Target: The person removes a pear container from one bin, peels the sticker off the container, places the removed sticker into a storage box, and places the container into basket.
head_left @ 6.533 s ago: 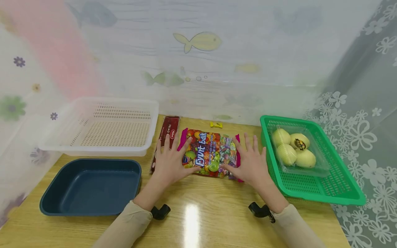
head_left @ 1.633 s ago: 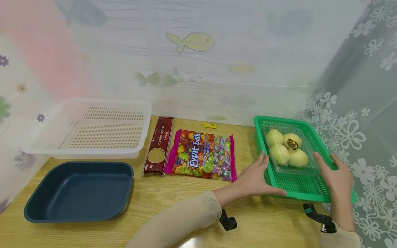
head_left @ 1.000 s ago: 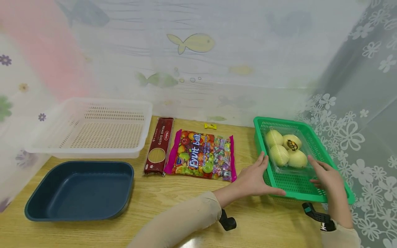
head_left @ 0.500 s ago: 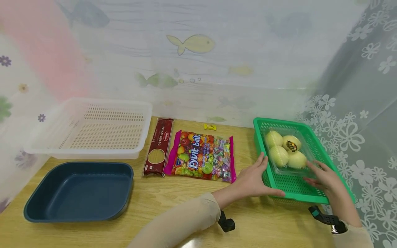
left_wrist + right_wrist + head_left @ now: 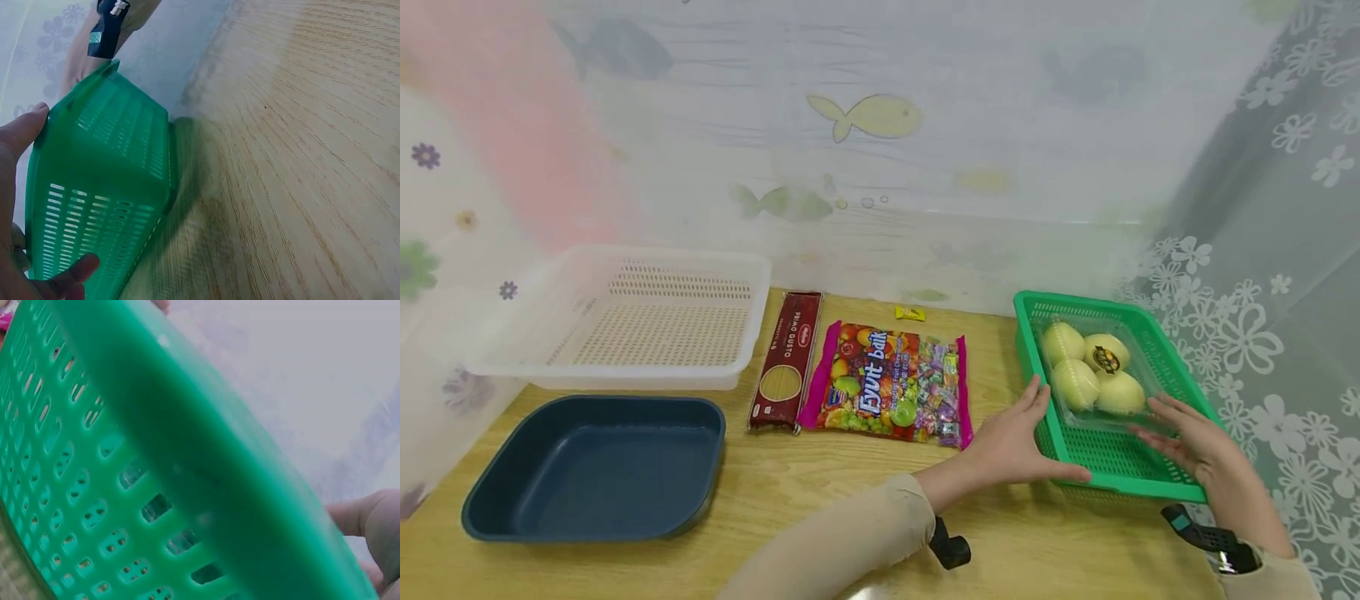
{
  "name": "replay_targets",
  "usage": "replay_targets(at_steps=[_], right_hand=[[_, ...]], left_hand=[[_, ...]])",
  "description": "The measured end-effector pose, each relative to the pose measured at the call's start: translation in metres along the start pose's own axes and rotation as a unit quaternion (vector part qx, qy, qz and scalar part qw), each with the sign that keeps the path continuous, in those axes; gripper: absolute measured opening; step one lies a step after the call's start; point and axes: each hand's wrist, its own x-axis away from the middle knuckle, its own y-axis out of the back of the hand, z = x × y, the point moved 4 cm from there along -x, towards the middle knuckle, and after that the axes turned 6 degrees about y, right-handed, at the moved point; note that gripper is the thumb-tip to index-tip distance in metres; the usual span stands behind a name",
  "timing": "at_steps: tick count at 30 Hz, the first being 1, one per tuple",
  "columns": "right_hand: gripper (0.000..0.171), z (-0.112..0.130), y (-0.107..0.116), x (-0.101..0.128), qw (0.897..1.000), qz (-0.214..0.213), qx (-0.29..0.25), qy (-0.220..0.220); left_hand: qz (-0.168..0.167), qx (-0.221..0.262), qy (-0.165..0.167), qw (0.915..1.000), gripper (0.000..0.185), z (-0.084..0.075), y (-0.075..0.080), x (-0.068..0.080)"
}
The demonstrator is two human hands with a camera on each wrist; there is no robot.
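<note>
A green plastic basket [image 5: 1138, 483] stands at the right of the table. In it lies a clear plastic pack of several round, pale yellow-green fruits [image 5: 1077, 383], one bearing a dark label. My left hand [image 5: 1007, 446] spans the basket's near left corner with straight, spread fingers; its thumb touches the near rim, and in the left wrist view its fingertips [image 5: 86, 265] lie against the slotted wall. Over the near right of the basket, my right hand [image 5: 1198, 446] reaches in, extended fingers at the pack's right edge. The right wrist view mostly shows the basket's wall [image 5: 206, 462], hiding those fingertips.
A Fyvit baik candy bag [image 5: 887, 383] lies mid-table, beside a dark red spaghetti packet [image 5: 786, 362]. Behind them is a small yellow wrapped sweet [image 5: 910, 313]. To the left stand a white basket [image 5: 625, 371] and a dark blue tub [image 5: 595, 467]. A patterned curtain hangs behind.
Both hands have left the candy bag and moved right to the green basket. My right hand has come off the basket's right rim to the pack's edge; the left has stayed at the corner.
</note>
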Motion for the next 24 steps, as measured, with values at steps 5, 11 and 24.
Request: replay_targets(at_steps=[5, 11, 24], right_hand=[[0.079, 0.000, 0.002, -0.002, 1.000, -0.011, -0.013, 0.000], [0.074, 0.001, 0.001, -0.002, 1.000, -0.026, -0.009, 0.003], [0.031, 0.005, 0.000, 0.008, 0.985, -0.147, -0.086, 0.009]], left_hand=[[0.001, -0.004, -0.003, 1.0000, 0.120, 0.000, 0.000, 0.000], [-0.004, -0.006, -0.006, 1.0000, 0.119, 0.000, 0.001, 0.000], [0.000, 0.002, -0.007, 1.0000, 0.119, 0.001, 0.001, 0.001]])
